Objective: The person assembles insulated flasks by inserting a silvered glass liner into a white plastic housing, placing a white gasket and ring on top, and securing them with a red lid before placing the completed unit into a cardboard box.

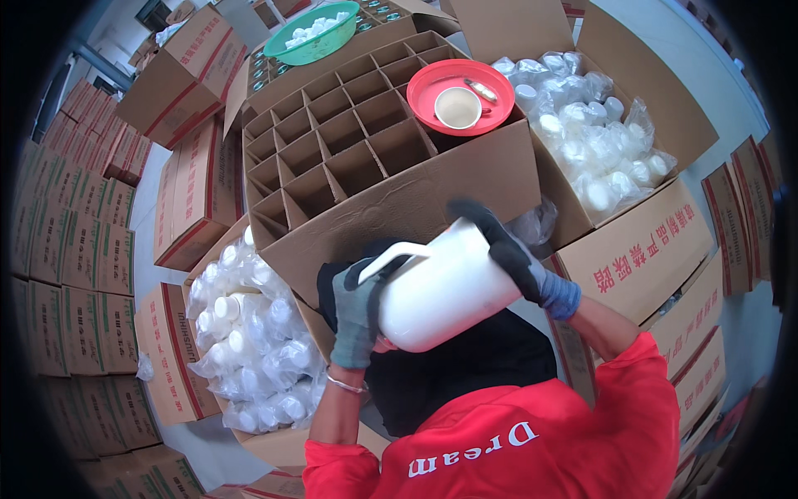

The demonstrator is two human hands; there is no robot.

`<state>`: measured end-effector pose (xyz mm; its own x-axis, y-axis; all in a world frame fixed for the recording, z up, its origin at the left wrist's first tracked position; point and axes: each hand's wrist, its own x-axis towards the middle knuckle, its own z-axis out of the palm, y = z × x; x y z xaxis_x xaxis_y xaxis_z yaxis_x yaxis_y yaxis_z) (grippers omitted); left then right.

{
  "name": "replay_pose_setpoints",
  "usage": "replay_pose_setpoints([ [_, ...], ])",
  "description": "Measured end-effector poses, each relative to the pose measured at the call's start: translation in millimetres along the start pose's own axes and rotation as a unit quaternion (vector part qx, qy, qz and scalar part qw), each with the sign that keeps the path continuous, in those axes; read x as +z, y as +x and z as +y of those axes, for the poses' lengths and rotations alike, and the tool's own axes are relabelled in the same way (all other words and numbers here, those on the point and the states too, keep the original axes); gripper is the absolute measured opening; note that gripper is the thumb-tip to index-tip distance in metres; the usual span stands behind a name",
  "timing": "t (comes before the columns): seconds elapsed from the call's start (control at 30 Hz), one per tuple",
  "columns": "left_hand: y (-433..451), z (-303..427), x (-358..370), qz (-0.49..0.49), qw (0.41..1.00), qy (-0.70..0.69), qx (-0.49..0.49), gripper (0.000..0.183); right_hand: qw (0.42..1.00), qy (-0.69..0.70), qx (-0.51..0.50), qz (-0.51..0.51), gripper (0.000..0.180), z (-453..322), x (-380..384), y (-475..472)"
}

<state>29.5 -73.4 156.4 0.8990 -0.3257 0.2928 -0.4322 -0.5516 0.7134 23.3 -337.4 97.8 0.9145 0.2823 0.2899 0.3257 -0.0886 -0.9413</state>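
Note:
A white jug (446, 293) with a loop handle is held tilted in front of my body. My left hand (355, 315), in a grey and black work glove, grips it at the handle side near the rounded lower end. My right hand (514, 252), gloved the same way, is closed around its other side, towards the upper end. Just beyond the jug stands a cardboard box (424, 181) with a grid of cardboard dividers. A red plastic basin (427, 81) rests on its far right corner, holding a pale cup (458, 107) and a small slender item (480, 90).
An open carton (561, 199) of white bottles in clear bags (592, 143) is at right. More bagged white bottles (255, 343) fill a carton at left. A green basin (321, 47) of small white pieces sits on a box behind. Stacked cartons (68, 249) line the left.

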Motion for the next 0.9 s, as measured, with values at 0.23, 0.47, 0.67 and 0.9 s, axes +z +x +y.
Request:
replay_pose_setpoints([
  [0.23, -4.5, 2.8, 1.1, 0.1, 0.988, -0.11, 0.029, 0.034, 0.97, 0.227, 0.084, 0.032, 0.059, 0.1, 3.9, 27.4],
  [0.47, -22.5, -46.0, 2.3, 0.232, 0.968, -0.086, -0.041, 0.05, 0.736, -0.606, -0.073, 0.292, 0.061, 80.2, -131.3, 193.6],
  [0.67, 18.7, -25.0, 33.0, 0.15, 0.537, -0.812, -0.172, 0.055, 0.817, -0.507, 0.095, 0.259, 0.06, 100.8, -131.0, 200.2],
  [0.9, 55.8, -17.7, 76.1, 0.308, 0.946, -0.095, -0.031, 0.041, 0.916, -0.276, -0.141, 0.253, 0.078, -17.1, 27.5, 79.7],
])
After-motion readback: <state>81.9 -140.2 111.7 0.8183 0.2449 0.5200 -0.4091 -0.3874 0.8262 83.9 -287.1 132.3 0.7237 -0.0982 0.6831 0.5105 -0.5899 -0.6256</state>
